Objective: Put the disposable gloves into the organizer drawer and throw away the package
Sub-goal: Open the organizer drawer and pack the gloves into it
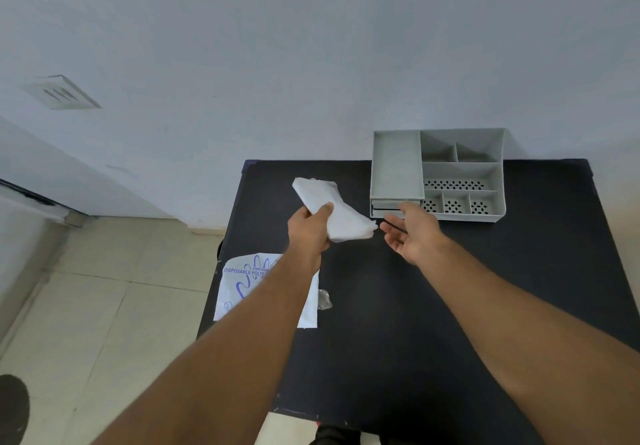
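Black tabletop fills the space under your arms, with tiled floor to the left and a plain pale wall behind. Nearest you, the emptied glove package, printed in blue, lies flat at the table's left edge and partly overhangs it; a scrap of clear plastic sits just beside it. Further out, your left hand holds the folded stack of disposable gloves above the table, thumb on top pinching it against the fingers beneath. Your right hand is beside it, palm up, fingers spread and loosely curled, holding nothing, its fingertips just at the front of the grey organizer by the wall. The small drawer under the organizer's left compartment looks shut or barely open.

The stack is thin, slippery film gripped at one end only, so it could fan out or shed sheets as you move it. The light organizer could slide when you pull the drawer. The overhanging package could be brushed off by your forearm.
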